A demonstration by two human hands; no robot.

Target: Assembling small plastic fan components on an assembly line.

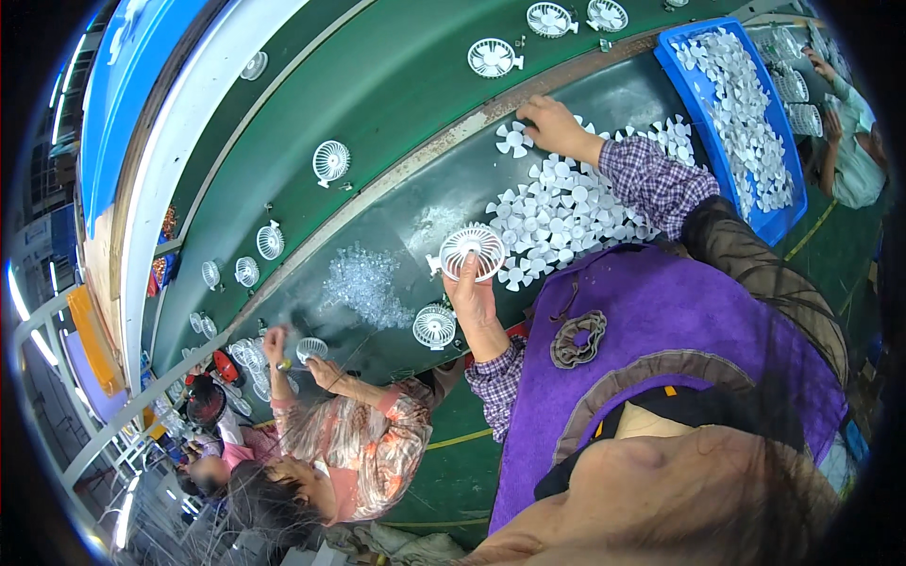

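My left hand (475, 304) grips a round white fan housing (472, 247) by its near edge, thumb over its ribs, with a small white stub sticking out on its left. Farther off, my right hand (561, 129) has its fingers bent down and closed at the edge of a white fan blade (512, 140); the fingertips are partly hidden. A heap of loose white fan blades (566, 208) lies on the green bench between and beside my hands. Another white fan housing (434, 325) rests on the bench just left of my left wrist.
At the right stands a blue tray (681, 85) full of fan blades. A pile of small clear pieces (363, 286) lies to the left. Beyond a raised rail (415, 168), a green belt (396, 104) carries several fan housings. A co-worker (363, 453) sits at the left; another person (854, 156) is at far right.
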